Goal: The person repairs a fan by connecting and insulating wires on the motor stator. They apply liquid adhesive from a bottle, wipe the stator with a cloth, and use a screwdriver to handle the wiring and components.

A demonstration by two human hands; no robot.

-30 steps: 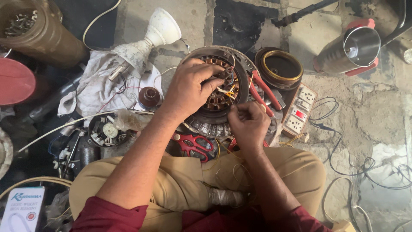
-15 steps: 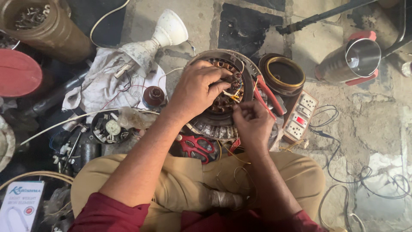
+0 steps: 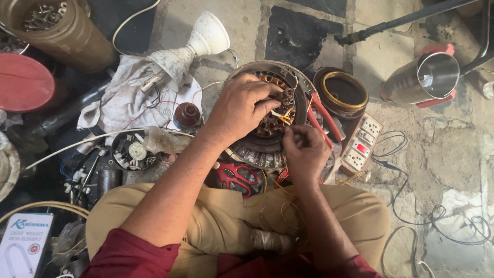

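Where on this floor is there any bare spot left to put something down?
Bare stone shows at the top, between the white funnel-shaped shade and the dark pipe. More lies on the right, below the steel cup and beyond the switchboard, though thin wires loop across it. The left side is crowded: cloth, brown jar, small parts. Both hands, left hand and right hand, cover the motor winding.

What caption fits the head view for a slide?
Seated person's left hand rests on a fan motor while right hand pinches its thin wires.
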